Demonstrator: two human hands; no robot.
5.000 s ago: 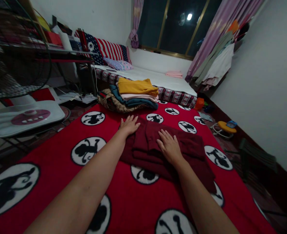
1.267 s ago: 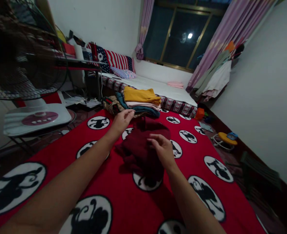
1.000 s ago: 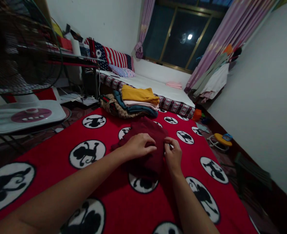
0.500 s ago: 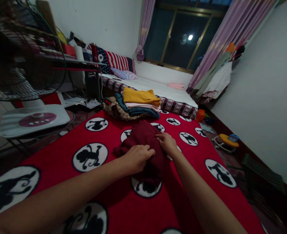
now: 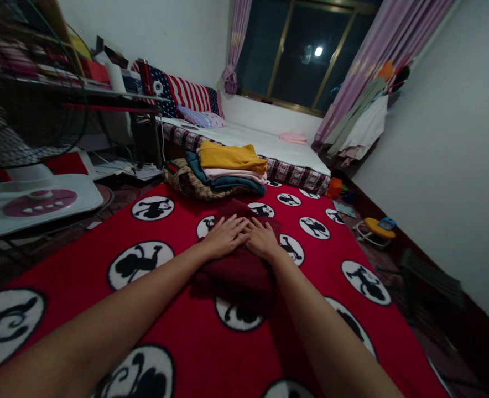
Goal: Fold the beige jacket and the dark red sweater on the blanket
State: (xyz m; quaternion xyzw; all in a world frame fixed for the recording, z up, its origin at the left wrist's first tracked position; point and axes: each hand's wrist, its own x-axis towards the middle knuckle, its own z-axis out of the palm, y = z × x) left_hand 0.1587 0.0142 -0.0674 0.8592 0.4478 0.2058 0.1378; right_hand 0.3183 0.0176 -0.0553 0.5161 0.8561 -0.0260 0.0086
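A dark maroon garment (image 5: 238, 276), folded into a bundle, lies on a red blanket (image 5: 311, 342) printed with black figures in white circles. My left hand (image 5: 225, 237) rests on top of it with its fingers stretched out. Beside it, my right hand (image 5: 261, 237) lies on the cloth as well, fingers extended, and the fingertips of both hands meet. What kind of garment it is cannot be made out. Just beyond it sits a stack of folded clothes, with a yellow garment (image 5: 230, 156) on top and pink and teal ones beneath.
A patterned brown bundle (image 5: 190, 185) lies beside the stack. Behind stands a bed with a white top (image 5: 265, 141). At the left are a fan (image 5: 41, 196) and a cluttered desk (image 5: 124, 97). A yellow stool (image 5: 379, 228) stands on the right.
My left hand has gone from closed on the cloth to lying spread over it. My right hand has moved inward to meet it. The maroon garment looks flatter and more compact.
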